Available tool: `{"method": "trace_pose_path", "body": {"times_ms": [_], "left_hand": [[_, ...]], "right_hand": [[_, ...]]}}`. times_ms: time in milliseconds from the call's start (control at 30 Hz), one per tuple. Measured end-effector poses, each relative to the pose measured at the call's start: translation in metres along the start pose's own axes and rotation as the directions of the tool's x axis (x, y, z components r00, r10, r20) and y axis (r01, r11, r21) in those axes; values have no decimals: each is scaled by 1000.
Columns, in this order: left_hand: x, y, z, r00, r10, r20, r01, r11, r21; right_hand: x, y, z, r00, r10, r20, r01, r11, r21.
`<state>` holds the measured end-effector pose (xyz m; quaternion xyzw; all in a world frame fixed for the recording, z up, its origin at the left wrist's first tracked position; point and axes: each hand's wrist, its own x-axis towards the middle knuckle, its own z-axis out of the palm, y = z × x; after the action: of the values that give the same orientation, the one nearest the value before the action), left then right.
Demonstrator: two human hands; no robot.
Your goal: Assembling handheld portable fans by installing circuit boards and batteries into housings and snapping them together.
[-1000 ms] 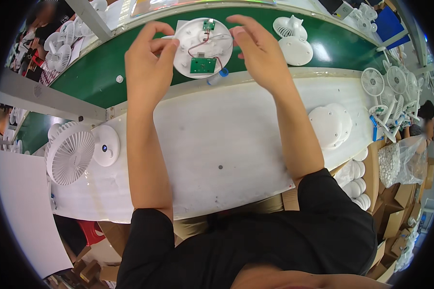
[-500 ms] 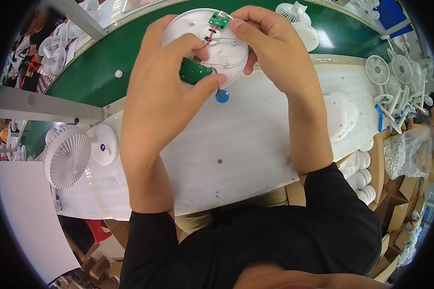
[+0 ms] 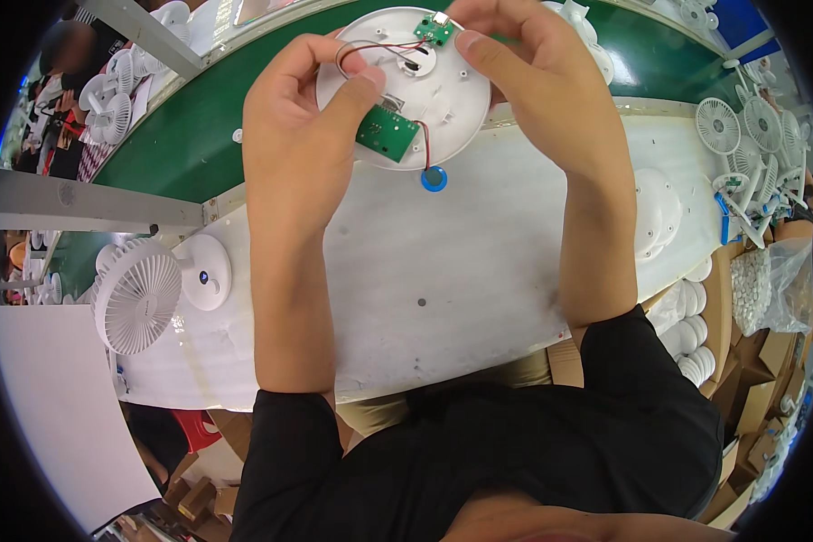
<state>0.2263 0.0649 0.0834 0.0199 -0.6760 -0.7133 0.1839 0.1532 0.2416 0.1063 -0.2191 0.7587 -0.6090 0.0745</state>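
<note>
A white round fan base [image 3: 465, 95] is held up above the bench, its inside facing me. Inside it lies a green circuit board [image 3: 388, 134], and a smaller green board [image 3: 434, 30] sits at the far rim. My left hand [image 3: 300, 135] is closed at the left side, thumb and forefinger pinching the thin wires [image 3: 357, 45] that loop toward the small board. My right hand [image 3: 556, 86] is closed on the right rim, its thumb beside the small board; some fingers are hidden behind. Below the rim a blue-edged disc [image 3: 434, 179] hangs on red and black wires.
A white desk fan [image 3: 140, 294] stands on the white bench [image 3: 397, 334] at the left. White round covers [image 3: 655, 212] lie right, near a carton [image 3: 715, 316] of white discs. A green conveyor belt [image 3: 176, 149] runs behind; several fans [image 3: 757, 126] crowd the far right.
My left hand has drawn back from inside the base, and its fingers now pinch the wires, which arch up to the left. More of the base's inside and the larger board shows.
</note>
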Motion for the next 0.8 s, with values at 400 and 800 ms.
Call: {"method": "trace_pose_path", "body": {"times_ms": [400, 800], "left_hand": [[-5, -5, 11, 999, 25, 37, -17, 978, -208], [-3, 20, 9, 959, -15, 283, -41, 981, 189]], "right_hand": [[-7, -4, 22, 824, -567, 2, 526, 763, -376], [3, 14, 13, 858, -512, -47, 481, 831, -281]]}}
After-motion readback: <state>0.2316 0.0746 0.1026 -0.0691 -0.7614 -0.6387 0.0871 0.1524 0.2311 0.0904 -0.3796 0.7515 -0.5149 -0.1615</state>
